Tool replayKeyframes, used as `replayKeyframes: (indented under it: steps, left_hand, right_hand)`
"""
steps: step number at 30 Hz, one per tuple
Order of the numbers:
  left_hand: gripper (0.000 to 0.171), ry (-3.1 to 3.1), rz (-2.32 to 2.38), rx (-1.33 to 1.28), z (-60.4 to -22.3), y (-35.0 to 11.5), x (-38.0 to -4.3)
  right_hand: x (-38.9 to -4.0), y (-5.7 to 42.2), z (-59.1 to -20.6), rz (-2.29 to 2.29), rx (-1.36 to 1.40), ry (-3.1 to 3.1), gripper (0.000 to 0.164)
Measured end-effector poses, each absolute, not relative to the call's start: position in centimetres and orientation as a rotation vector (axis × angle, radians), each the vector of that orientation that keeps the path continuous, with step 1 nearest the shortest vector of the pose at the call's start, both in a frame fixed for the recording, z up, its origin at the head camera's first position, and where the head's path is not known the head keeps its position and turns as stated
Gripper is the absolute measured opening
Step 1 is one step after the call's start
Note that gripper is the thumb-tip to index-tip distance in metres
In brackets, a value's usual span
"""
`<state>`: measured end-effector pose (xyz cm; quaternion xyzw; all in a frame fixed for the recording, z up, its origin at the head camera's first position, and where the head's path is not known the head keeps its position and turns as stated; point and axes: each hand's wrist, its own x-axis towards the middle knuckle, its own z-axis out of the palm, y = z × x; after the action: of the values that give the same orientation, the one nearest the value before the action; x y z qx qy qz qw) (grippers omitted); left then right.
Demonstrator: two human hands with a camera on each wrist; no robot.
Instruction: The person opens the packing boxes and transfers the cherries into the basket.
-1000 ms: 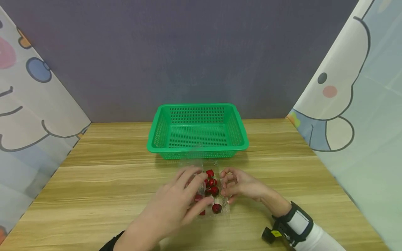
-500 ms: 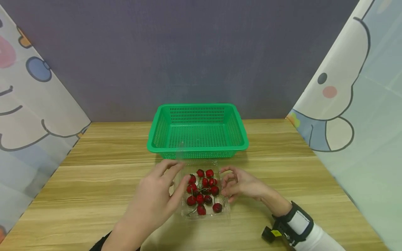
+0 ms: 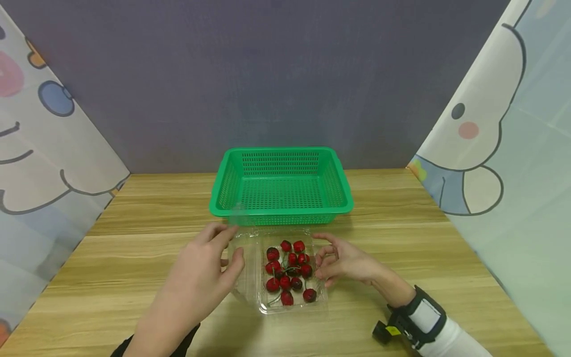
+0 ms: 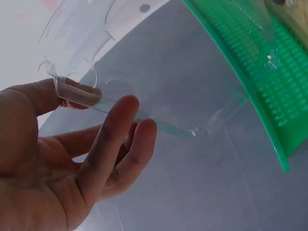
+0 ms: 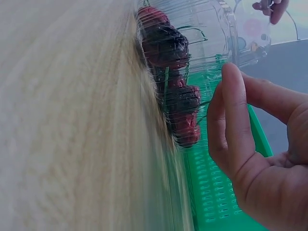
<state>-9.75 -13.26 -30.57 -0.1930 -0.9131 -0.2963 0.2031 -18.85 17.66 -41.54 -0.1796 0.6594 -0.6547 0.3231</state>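
Observation:
A clear plastic clamshell box (image 3: pixel 292 308) stands with its lid raised on the left. Inside it lie several dark red cherries (image 3: pixel 287 297) with green stems. My left hand (image 3: pixel 196 270) holds the raised lid (image 4: pixel 159 126) at its edge, thumb and fingers on either side in the left wrist view. On the box's right side, my right hand (image 3: pixel 345 260) holds the rim with bent fingers. From low down, the right wrist view shows the cherries through the box wall (image 5: pixel 211 29) and the right hand (image 5: pixel 255 139) at its rim.
A green perforated basket (image 3: pixel 281 193) stands just behind the box, with no contents visible. Behind it rises a grey wall (image 3: pixel 276 79). Cartoon-printed panels flank the wooden table (image 3: pixel 147 248) on both sides. A wrist device (image 3: pixel 421 317) is strapped to the right forearm.
My left hand has moved left with the lid, swinging it away from over the box, so the cherries have come into view. The right hand has stayed at the box's right side.

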Motion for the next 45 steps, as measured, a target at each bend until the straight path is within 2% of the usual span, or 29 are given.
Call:
replayKeyframes:
  steps: [13,20,25,31,38,45]
  left_hand:
    - [0.047,-2.712,-0.72,-0.491,-30.2,-15.1,-10.4]
    - [0.046,-2.836,-0.601,-0.496,-30.8,-16.4,-11.1]
    - [0.054,-2.998,-0.518,-0.481,-31.0,-17.6,-11.5]
    - [0.053,-3.121,-0.447,-0.465,-31.1,-18.2,-12.3]
    - [0.024,-3.215,-0.409,-0.456,-31.6,-18.8,-12.9]
    - [0.017,-3.325,-0.384,-0.462,-32.4,-19.0,-13.5]
  right_hand:
    - [-18.9,17.9,-41.5,-1.691,-0.457,1.771,0.092]
    - [-18.8,18.1,-41.3,-1.662,-0.463,1.819,0.089]
    - [-18.9,18.2,-41.1,-1.658,-0.469,1.816,0.09]
    - [-19.0,18.2,-41.0,-1.652,-0.473,1.825,0.088]
    - [-19.1,18.3,-41.0,-1.657,-0.477,1.82,0.085]
    - [-19.2,18.4,-41.0,-1.656,-0.475,1.822,0.086]
